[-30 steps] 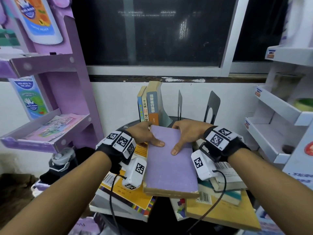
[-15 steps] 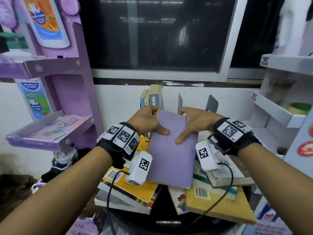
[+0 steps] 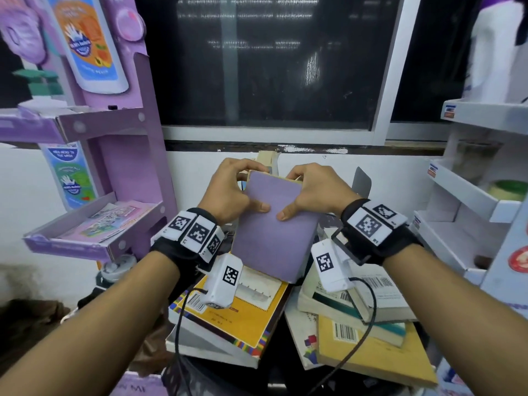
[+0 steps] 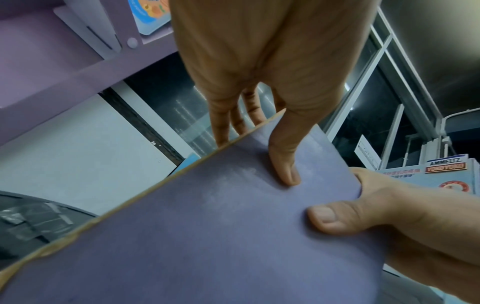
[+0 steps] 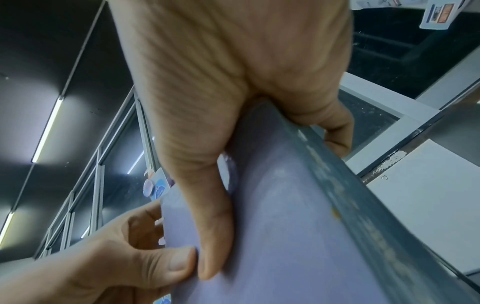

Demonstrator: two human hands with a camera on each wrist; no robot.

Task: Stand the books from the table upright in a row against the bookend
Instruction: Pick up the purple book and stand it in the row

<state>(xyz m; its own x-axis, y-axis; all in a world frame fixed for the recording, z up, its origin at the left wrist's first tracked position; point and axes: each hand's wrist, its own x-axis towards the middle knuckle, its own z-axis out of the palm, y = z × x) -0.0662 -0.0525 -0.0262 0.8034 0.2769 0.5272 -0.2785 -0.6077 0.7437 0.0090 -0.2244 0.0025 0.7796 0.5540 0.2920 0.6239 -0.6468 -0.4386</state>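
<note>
From the head view, you hold the purple book (image 3: 274, 224) in both hands, lifted clear of the flat books (image 3: 228, 324) piled on the table (image 3: 274, 364), with its long axis tipped up and away from you, far end highest. Your left hand (image 3: 228, 192) and right hand (image 3: 314, 190) grip that far end from either side, thumbs on the cover and fingers curled behind. The standing books (image 3: 267, 160) peek out just behind the book's top edge, and the metal bookend (image 3: 361, 180) shows just past your right hand, so the row lies ahead of the fingers and a little lower; I judge both hands about equally near to it. From the left wrist view, your left thumb (image 4: 284, 160) presses flat on the purple cover while the fingers (image 4: 228, 123) reach behind the edge, pinching the book; the right thumb sits close beside it. From the right wrist view, your right thumb (image 5: 207, 205) lies along the cover and the fingers (image 5: 335, 127) wrap round the dark spine (image 5: 363, 205), which runs on the right side, so the coming move likely only needs the near end swung down.
</note>
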